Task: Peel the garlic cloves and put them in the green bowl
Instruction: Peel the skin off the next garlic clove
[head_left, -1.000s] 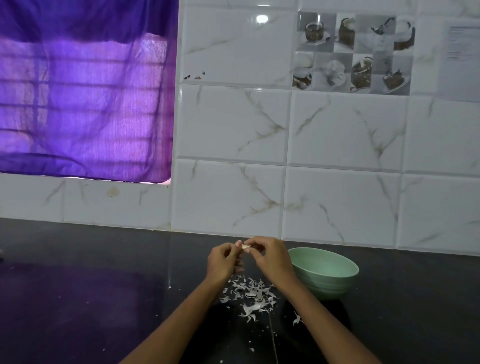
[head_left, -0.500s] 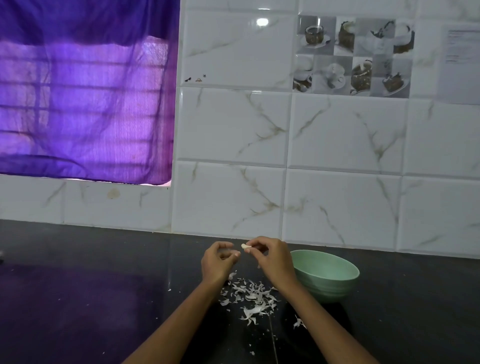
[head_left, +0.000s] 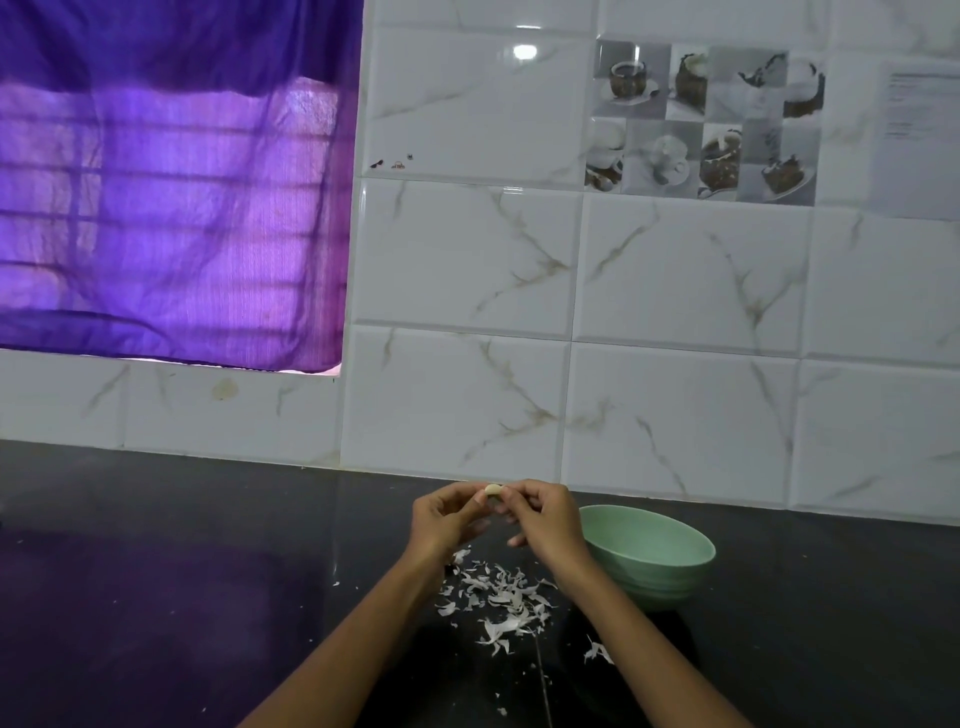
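A purple curtain (head_left: 166, 208) covers the window at far left, above the dark bench (head_left: 156, 597). Near the middle, the left hand (head_left: 447, 519) and the right hand (head_left: 540, 517) meet above the bench, fingers curled, both pinching one pale garlic clove (head_left: 492, 490) between their fingertips. Below the hands, white garlic skins (head_left: 498, 603) lie scattered on the bench. Just right of the right hand stands the green bowl (head_left: 654, 558), upright on the bench; its inside is hidden from this angle. White marbled tiles (head_left: 675, 312) back the scene.
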